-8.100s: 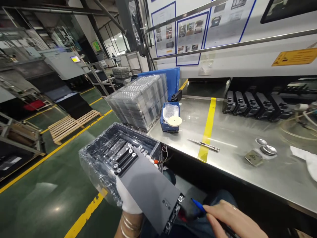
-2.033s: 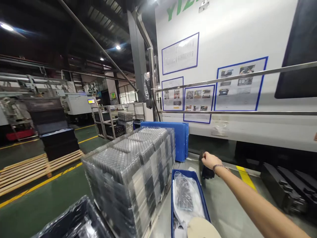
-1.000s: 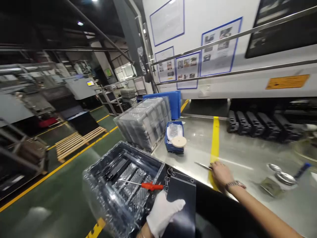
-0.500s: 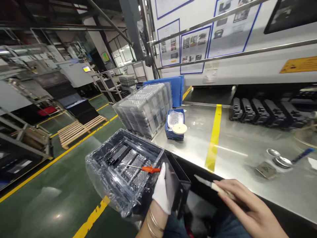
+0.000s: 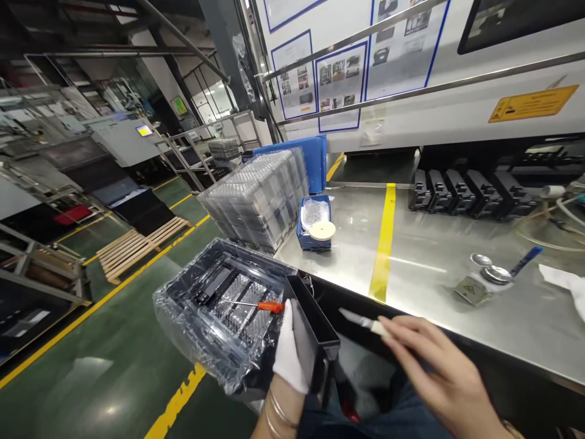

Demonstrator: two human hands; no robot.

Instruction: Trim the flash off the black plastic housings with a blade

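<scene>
My left hand [image 5: 291, 356], in a white glove, is closed on a black plastic box-shaped housing [image 5: 315, 320], tilted with its long open cavity facing up. By the gloved fingertips is a screwdriver [image 5: 269, 306] with an orange handle, its shaft over the plastic-lined tote [image 5: 183, 292]; whether the fingers touch it I cannot tell. My bare right hand [image 5: 434, 366] grips a small knife [image 5: 361, 318] by its pale handle. The blade points left toward the housing, apart from it. Inside the tote lie black parts [image 5: 214, 285] and clear bubbled packing [image 5: 240, 292].
Several black housings [image 5: 461, 192] stand in a row on the metal table [image 5: 420, 244]. A blue bin [image 5: 315, 244] with a cream disc [image 5: 322, 230], round metal tins [image 5: 496, 274] and a blue-handled brush [image 5: 525, 261] are also there. Stacked clear trays [image 5: 260, 198] stand behind the tote.
The housing is turned so its open cavity shows more. The knife and my right hand have shifted left, nearer to it. The view has swung slightly right.
</scene>
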